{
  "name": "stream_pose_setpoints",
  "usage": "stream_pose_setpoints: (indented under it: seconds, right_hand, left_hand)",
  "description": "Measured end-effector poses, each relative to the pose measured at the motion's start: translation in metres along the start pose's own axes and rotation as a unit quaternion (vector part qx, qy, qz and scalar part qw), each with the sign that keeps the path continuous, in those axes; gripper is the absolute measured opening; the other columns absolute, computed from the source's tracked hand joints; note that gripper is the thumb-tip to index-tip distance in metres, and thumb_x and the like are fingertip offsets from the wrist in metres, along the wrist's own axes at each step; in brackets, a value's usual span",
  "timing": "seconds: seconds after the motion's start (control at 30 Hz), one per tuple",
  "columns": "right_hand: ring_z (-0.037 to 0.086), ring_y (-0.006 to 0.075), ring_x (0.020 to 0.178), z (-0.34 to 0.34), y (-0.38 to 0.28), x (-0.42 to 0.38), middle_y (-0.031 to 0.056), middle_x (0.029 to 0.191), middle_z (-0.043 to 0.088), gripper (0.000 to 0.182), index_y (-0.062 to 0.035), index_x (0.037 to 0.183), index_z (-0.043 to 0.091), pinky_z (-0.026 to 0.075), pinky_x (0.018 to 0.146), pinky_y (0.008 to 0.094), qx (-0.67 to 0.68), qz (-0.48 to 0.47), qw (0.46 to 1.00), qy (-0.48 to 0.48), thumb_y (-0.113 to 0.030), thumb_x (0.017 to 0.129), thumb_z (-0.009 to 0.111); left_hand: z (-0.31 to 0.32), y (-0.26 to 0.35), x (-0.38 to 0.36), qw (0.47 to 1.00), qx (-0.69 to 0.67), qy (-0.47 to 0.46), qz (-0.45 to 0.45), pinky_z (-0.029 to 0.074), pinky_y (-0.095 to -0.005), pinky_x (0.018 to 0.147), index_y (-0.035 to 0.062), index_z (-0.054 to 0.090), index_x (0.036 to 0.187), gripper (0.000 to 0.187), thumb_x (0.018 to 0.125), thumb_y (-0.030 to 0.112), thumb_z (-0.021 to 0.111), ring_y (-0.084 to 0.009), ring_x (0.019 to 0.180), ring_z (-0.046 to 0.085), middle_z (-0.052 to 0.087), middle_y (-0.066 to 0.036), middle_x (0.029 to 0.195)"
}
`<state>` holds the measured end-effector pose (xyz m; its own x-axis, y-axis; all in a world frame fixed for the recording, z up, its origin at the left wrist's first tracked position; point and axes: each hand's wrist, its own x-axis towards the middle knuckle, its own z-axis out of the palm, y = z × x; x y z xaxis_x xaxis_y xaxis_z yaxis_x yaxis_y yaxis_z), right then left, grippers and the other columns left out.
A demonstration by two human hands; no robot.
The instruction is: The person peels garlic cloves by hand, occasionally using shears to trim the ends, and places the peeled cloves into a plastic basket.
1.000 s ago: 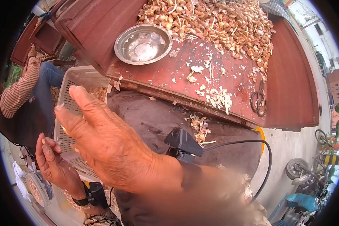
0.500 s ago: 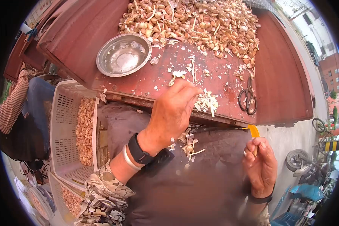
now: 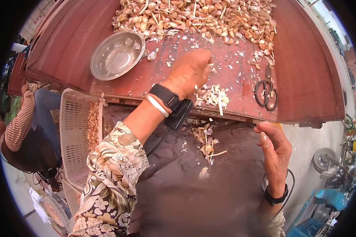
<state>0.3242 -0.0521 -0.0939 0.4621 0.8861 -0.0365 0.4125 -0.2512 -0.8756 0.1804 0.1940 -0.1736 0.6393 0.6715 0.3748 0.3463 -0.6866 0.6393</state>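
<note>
My left hand [image 3: 193, 69] is over the red tabletop [image 3: 166, 81], its back toward me and its fingers curled down. Whatever those fingers hold is hidden, though pale bits show beside the fingertips. Just below it lies a small pile of garlic peelings and stem bits [image 3: 215, 96]. To its left is a shallow metal bowl [image 3: 120, 57] with a few skins in it. My right hand [image 3: 275, 148] is raised off the table's front edge, fingers bent and thumb apart, with a pale fleck on the thumb. I see nothing held in it. Part of something yellow [image 3: 281, 125] shows behind it.
A large heap of garlic cloves [image 3: 201, 19] covers the far tabletop. Black-handled scissors [image 3: 266, 93] lie at the right. Garlic scraps [image 3: 207, 144] rest on the dark apron [image 3: 178, 177]. A white crate [image 3: 73, 130] holds cloves at the left, near another seated person [image 3: 43, 114].
My left hand has moved farther over the tabletop, away from me. My right hand has loosened, and the small tan thing between its fingers no longer shows. The view has shifted slightly.
</note>
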Motion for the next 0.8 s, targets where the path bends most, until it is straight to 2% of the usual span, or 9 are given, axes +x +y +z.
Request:
stream_pose_setpoints:
  seconds: [0.17, 0.27, 0.37, 0.5, 0.53, 0.6, 0.67, 0.77, 0.8]
  right_hand:
    - [0.060, 0.0317, 0.088, 0.088, -0.007, 0.060, 0.0139, 0.092, 0.061, 0.018, 0.0017, 0.097, 0.061, 0.048, 0.075, 0.0366, -0.027, -0.229, 0.973, -0.006, 0.005, 0.079, 0.061]
    - [0.057, 0.0318, 0.086, 0.128, 0.018, 0.094, 0.0123, 0.084, 0.056, 0.012, -0.0032, 0.085, 0.057, 0.044, 0.072, 0.0417, -0.199, -0.295, 0.934, 0.020, 0.004, 0.075, 0.058]
    - [0.055, 0.0311, 0.085, 0.134, 0.015, 0.102, 0.0117, 0.081, 0.054, 0.011, -0.0064, 0.080, 0.054, 0.042, 0.070, 0.0427, -0.309, -0.305, 0.901, 0.010, 0.001, 0.072, 0.058]
    - [0.054, 0.0329, 0.083, 0.129, -0.006, 0.088, 0.0124, 0.080, 0.054, 0.010, -0.0058, 0.078, 0.052, 0.041, 0.067, 0.0442, -0.284, -0.307, 0.908, -0.009, -0.001, 0.073, 0.060]
    - [0.054, 0.0343, 0.081, 0.132, -0.018, 0.075, 0.0133, 0.079, 0.053, 0.010, -0.0046, 0.082, 0.053, 0.042, 0.068, 0.0446, -0.179, -0.294, 0.938, -0.029, 0.000, 0.075, 0.060]
    - [0.055, 0.0346, 0.082, 0.143, -0.051, 0.040, 0.0139, 0.079, 0.053, 0.016, -0.0034, 0.091, 0.055, 0.045, 0.068, 0.0411, -0.034, -0.274, 0.953, -0.125, 0.001, 0.077, 0.060]
    - [0.058, 0.0303, 0.074, 0.158, -0.069, 0.009, 0.0136, 0.080, 0.056, 0.019, 0.0024, 0.090, 0.060, 0.047, 0.065, 0.0369, 0.024, -0.364, 0.912, -0.187, 0.010, 0.073, 0.063]
    - [0.051, 0.0347, 0.081, 0.152, -0.076, -0.005, 0.0150, 0.085, 0.048, 0.023, 0.0001, 0.094, 0.054, 0.044, 0.067, 0.0411, 0.009, -0.370, 0.908, -0.194, 0.006, 0.073, 0.057]
    - [0.052, 0.0350, 0.085, 0.141, -0.069, 0.003, 0.0158, 0.090, 0.051, 0.026, 0.0006, 0.099, 0.055, 0.044, 0.071, 0.0411, -0.013, -0.348, 0.920, -0.182, 0.004, 0.074, 0.058]
  left_hand:
    - [-0.100, 0.052, -0.100, 0.979, -0.066, 0.143, -0.129, 0.042, -0.0211, 0.062, 0.0003, 0.063, 0.096, 0.016, 0.081, -0.006, 0.062, -0.0072, 0.067, 0.051, 0.057, -0.002, 0.079]
    - [-0.153, 0.028, -0.184, 0.946, -0.004, 0.215, -0.241, 0.043, -0.0202, 0.068, -0.0001, 0.064, 0.102, 0.017, 0.086, -0.004, 0.059, -0.0073, 0.075, 0.054, 0.058, -0.002, 0.084]
    - [-0.196, 0.007, -0.266, 0.875, -0.137, 0.297, -0.357, 0.044, -0.0224, 0.068, -0.0008, 0.060, 0.104, 0.017, 0.088, 0.001, 0.058, -0.0097, 0.076, 0.053, 0.058, -0.004, 0.088]
    - [-0.197, 0.028, -0.303, 0.693, -0.489, 0.373, -0.376, 0.044, -0.0247, 0.064, -0.0002, 0.055, 0.103, 0.015, 0.090, 0.008, 0.054, -0.0141, 0.075, 0.052, 0.054, -0.009, 0.091]
    - [-0.185, 0.042, -0.296, 0.622, -0.580, 0.373, -0.371, 0.044, -0.0250, 0.063, 0.0003, 0.053, 0.103, 0.015, 0.091, 0.010, 0.053, -0.0151, 0.075, 0.051, 0.052, -0.010, 0.092]
    - [-0.159, 0.062, -0.271, 0.537, -0.699, 0.295, -0.370, 0.043, -0.0242, 0.060, 0.0006, 0.052, 0.100, 0.014, 0.091, 0.011, 0.052, -0.0160, 0.075, 0.050, 0.050, -0.012, 0.093]
    - [-0.137, 0.075, -0.251, 0.486, -0.763, 0.222, -0.364, 0.042, -0.0240, 0.058, 0.0001, 0.052, 0.100, 0.014, 0.092, 0.011, 0.053, -0.0143, 0.070, 0.048, 0.051, -0.012, 0.091]
    - [-0.134, 0.087, -0.236, 0.511, -0.758, 0.192, -0.357, 0.040, -0.0223, 0.056, 0.0014, 0.054, 0.099, 0.013, 0.095, 0.013, 0.052, -0.0100, 0.062, 0.046, 0.053, -0.009, 0.085]
    - [-0.145, 0.085, -0.239, 0.595, -0.680, 0.237, -0.358, 0.039, -0.0217, 0.056, 0.0019, 0.054, 0.098, 0.013, 0.095, 0.014, 0.053, -0.0088, 0.062, 0.046, 0.054, -0.009, 0.085]
